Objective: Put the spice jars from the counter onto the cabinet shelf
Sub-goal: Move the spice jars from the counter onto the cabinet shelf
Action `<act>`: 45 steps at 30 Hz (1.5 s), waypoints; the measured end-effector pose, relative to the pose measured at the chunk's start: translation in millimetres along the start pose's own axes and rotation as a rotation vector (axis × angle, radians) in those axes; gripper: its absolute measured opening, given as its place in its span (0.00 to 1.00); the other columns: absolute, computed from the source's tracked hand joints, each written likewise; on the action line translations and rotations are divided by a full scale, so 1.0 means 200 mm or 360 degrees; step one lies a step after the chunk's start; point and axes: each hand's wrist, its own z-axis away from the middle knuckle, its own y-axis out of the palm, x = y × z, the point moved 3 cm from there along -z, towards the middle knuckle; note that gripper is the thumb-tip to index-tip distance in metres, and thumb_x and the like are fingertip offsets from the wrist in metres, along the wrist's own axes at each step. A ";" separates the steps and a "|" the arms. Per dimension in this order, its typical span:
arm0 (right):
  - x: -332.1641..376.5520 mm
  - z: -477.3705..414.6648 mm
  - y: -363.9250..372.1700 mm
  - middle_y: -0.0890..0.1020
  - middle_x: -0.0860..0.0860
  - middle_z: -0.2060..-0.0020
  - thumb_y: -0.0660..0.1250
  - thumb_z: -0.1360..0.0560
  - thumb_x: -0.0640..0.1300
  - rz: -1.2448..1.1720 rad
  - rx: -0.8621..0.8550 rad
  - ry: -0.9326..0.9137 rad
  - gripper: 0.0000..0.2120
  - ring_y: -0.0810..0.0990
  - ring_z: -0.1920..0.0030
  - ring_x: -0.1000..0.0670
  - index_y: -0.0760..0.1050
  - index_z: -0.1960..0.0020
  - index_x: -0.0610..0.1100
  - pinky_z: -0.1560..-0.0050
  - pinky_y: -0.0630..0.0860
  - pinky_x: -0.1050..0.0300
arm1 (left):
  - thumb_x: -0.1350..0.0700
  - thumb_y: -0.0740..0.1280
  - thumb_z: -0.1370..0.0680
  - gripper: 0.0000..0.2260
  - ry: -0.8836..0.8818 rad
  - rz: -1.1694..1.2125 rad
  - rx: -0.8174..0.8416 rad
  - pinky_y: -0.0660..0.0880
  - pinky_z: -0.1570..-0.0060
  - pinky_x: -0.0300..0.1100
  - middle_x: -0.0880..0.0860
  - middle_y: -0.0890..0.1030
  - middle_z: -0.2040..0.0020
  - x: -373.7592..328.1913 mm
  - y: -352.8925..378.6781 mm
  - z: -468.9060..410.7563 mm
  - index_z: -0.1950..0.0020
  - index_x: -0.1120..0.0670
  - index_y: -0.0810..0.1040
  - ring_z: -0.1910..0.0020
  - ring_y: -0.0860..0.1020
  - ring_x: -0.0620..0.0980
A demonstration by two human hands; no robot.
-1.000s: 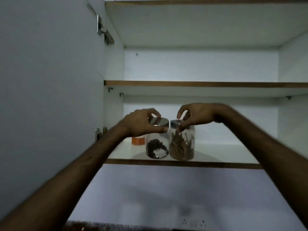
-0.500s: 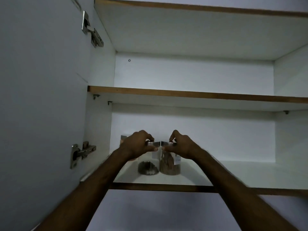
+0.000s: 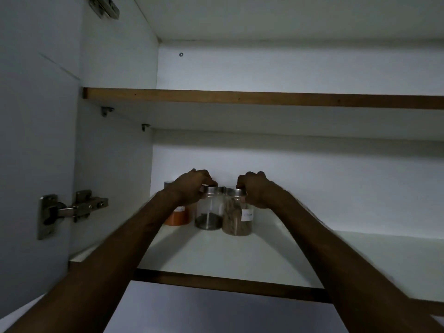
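Two clear spice jars with metal lids stand side by side on the white lower cabinet shelf (image 3: 240,258), near its back left. The left jar (image 3: 208,217) has a little dark spice at the bottom; my left hand (image 3: 189,188) grips its lid. The right jar (image 3: 236,219) is filled with brown sticks and bears a white label; my right hand (image 3: 258,191) grips its lid. A third jar with orange contents (image 3: 179,217) stands behind them to the left, partly hidden by my left forearm.
The open cabinet door with a metal hinge (image 3: 69,210) is on the left. A wood-edged upper shelf (image 3: 264,98) runs above. The lower shelf stretches bare to the right of the jars.
Both hands have pushed the two jars further back on the lower shelf, toward the orange jar. The camera has moved closer and tilted up.
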 end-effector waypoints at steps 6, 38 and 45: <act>0.06 -0.08 0.04 0.74 0.47 0.40 0.68 0.26 0.49 0.0410 -0.0149 0.0090 0.18 0.69 0.36 0.44 0.74 0.39 0.44 0.38 0.63 0.39 | 0.65 0.67 0.25 0.21 -0.0110 -0.0050 -0.0122 0.48 0.25 0.54 0.50 0.75 0.32 0.03 0.06 -0.02 0.33 0.49 0.75 0.32 0.71 0.49; 0.00 -0.09 0.12 0.76 0.43 0.43 0.70 0.27 0.54 0.0100 -0.0258 -0.0167 0.21 0.74 0.42 0.42 0.76 0.41 0.40 0.43 0.70 0.50 | 0.49 0.68 0.24 0.26 -0.0092 -0.0250 0.0190 0.35 0.27 0.58 0.49 0.74 0.30 0.03 0.07 -0.08 0.27 0.49 0.67 0.28 0.68 0.50; 0.03 -0.12 0.13 0.75 0.43 0.44 0.72 0.28 0.51 -0.0044 -0.0214 -0.0115 0.21 0.71 0.40 0.42 0.76 0.41 0.40 0.47 0.73 0.49 | 0.54 0.69 0.24 0.25 -0.0058 -0.0119 0.0154 0.38 0.26 0.58 0.48 0.74 0.31 0.08 0.06 -0.05 0.28 0.49 0.68 0.29 0.70 0.49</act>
